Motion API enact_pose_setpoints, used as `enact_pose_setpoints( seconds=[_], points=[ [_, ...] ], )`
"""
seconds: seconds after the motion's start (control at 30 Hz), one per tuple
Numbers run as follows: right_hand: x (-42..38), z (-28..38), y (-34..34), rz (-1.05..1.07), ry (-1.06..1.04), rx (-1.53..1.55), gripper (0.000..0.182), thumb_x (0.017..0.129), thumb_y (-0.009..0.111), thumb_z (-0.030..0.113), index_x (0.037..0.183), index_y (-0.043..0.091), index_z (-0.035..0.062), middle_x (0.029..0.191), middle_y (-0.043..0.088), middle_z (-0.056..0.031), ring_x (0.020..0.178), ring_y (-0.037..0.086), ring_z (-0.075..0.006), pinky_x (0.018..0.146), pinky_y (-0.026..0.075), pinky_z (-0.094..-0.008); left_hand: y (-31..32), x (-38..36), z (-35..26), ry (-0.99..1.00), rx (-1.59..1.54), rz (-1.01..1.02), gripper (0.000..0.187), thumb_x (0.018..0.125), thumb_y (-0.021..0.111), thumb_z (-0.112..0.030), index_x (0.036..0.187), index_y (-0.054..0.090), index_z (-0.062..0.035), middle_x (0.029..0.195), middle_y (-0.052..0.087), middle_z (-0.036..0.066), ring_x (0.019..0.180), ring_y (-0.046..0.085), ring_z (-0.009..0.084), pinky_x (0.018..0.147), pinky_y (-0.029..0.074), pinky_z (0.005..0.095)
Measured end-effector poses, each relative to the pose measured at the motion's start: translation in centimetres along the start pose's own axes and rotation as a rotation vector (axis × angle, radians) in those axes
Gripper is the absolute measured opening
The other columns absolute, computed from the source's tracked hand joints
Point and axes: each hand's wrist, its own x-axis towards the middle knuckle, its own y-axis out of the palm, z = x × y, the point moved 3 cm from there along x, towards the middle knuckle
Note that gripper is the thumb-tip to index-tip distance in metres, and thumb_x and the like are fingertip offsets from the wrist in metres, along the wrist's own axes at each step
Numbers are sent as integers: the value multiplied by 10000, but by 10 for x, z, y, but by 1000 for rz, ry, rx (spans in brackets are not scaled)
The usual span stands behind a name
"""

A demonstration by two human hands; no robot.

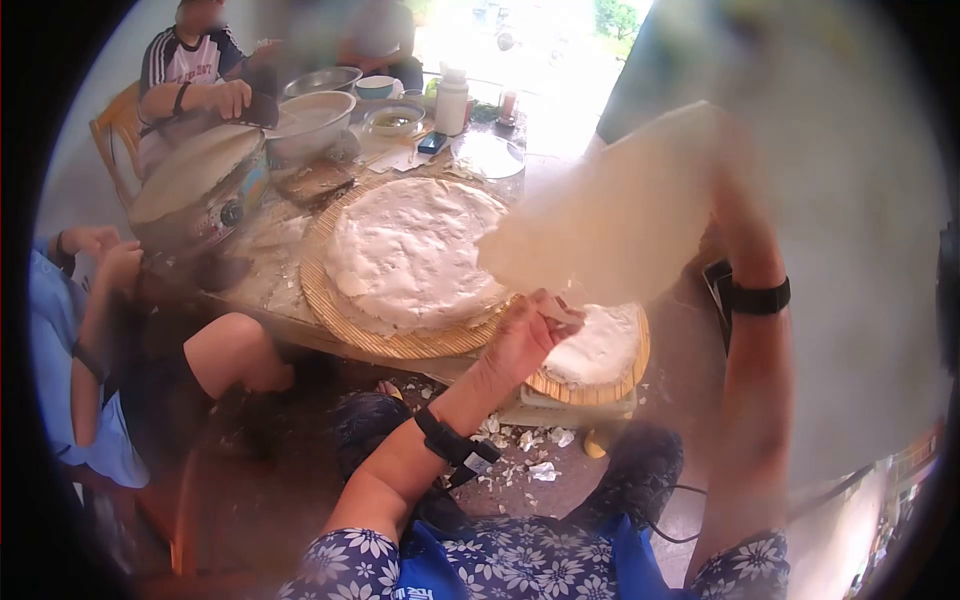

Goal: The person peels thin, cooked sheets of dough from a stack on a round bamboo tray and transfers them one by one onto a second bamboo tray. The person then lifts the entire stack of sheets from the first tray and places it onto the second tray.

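A thin, pale, translucent sheet (610, 215) hangs raised at the right, partly blurred. My right hand (735, 210) is lifted high and grips its upper right side. Below the sheet's lower edge, my left hand (535, 335) has its fingers pinched together; whatever they hold is too small to name. Left of the sheet, a large round woven tray (325, 315) bears a wide stack of whitish sheets (415, 250). A smaller round tray (640, 370) with a smaller pale stack (600, 345) lies just beyond my left hand.
Across the table a person (195, 85) sits near a large metal bowl (310, 120). At the left edge is another person's arm (90, 330). A white bottle (452, 105) and a phone (432, 143) stand or lie behind the large tray. White scraps (543, 470) litter the floor.
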Motion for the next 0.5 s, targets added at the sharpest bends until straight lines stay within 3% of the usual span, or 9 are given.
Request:
enact_pose_setpoints(
  seconds=[0.13,0.27,0.37,0.4,0.47,0.5],
  points=[
    [36,-16,22,-21,-88,113,190,837,517,165,927,591,15,831,593,-19,770,541,-81,704,424,-236,20,-9,-91,391,72,-144,267,848,580,-186,1087,529,-80,1070,596,74,1016,568,228,910,456,383],
    [34,-34,51,-81,-133,366,222,838,517,151,981,571,-10,911,594,-46,837,545,-108,751,420,-245,27,-36,-162,703,169,-161,408,818,544,-70,1218,483,-127,1148,571,27,1144,487,211,1001,367,436],
    [32,-117,65,-227,7,476,232,835,505,119,1017,558,-15,941,597,-61,863,555,-121,771,431,-253,-1,-61,-199,776,304,-242,405,804,511,-24,1199,487,-110,1078,591,31,1072,536,209,969,408,410],
    [21,-157,71,-226,14,513,236,833,501,107,1028,555,-14,941,601,-61,859,563,-122,764,439,-252,-13,-70,-209,747,391,-350,401,801,507,-20,1192,488,-106,1046,597,35,1017,558,199,920,442,390],
    [-3,-210,92,-235,285,642,251,827,491,86,1056,547,0,933,617,-55,792,602,-124,650,496,-241,-33,-85,-224,675,558,-563,393,796,497,-12,1180,489,-96,981,609,44,906,604,180,822,510,351],
    [-16,-241,103,-196,246,465,243,834,495,87,1057,550,9,927,621,-55,773,612,-128,645,523,-261,-38,-91,-228,644,631,-674,386,791,498,-13,1169,494,-93,937,604,41,834,601,164,743,512,325]
  ],
)
